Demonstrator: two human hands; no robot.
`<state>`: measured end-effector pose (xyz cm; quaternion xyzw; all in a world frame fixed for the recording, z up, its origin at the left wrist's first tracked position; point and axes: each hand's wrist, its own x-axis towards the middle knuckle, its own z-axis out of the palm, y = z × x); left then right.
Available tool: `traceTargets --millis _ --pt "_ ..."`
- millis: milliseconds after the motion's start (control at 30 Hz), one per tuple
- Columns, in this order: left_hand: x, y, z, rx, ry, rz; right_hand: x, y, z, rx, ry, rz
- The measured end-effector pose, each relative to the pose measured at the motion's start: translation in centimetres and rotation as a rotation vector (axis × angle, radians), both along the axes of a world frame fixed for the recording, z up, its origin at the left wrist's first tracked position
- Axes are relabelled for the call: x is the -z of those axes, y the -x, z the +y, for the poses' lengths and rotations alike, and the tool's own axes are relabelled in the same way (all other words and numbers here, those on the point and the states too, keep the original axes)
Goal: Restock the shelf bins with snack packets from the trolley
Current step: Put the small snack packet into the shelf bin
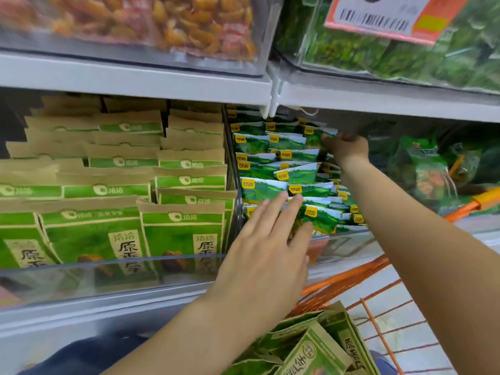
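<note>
A clear shelf bin (349, 243) in the middle holds several small green-and-white snack packets (286, 163) with yellow labels, stacked in rows. My left hand (270, 247) lies flat with straight fingers against the front packets, fingertips touching them. My right hand (347, 148) reaches deep into the same bin under the upper shelf, its fingers curled round packets at the back right. The orange trolley (373, 309) at lower right carries brown-and-green paper snack bags (316, 345).
The left bin (113, 269) is packed with brown-and-green paper bags. Bins of orange snacks (167, 25) and green packs (405, 60) sit on the upper shelf (135, 77). A red price tag (389, 17) hangs at top right. Further green packs lie in the right bin (422, 169).
</note>
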<state>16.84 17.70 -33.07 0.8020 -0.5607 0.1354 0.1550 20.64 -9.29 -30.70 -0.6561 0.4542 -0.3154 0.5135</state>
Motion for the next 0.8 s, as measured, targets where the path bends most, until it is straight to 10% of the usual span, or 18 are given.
traceTargets --millis 433,800 --pt "0.4 -0.1 0.0 0.018 0.032 0.008 -0.2 0.0 0.2 -0.074 0.209 0.246" --pt "-2.2 3.2 3.2 0.45 0.241 0.086 -4.0 17.4 13.7 -0.191 0.38 -0.081"
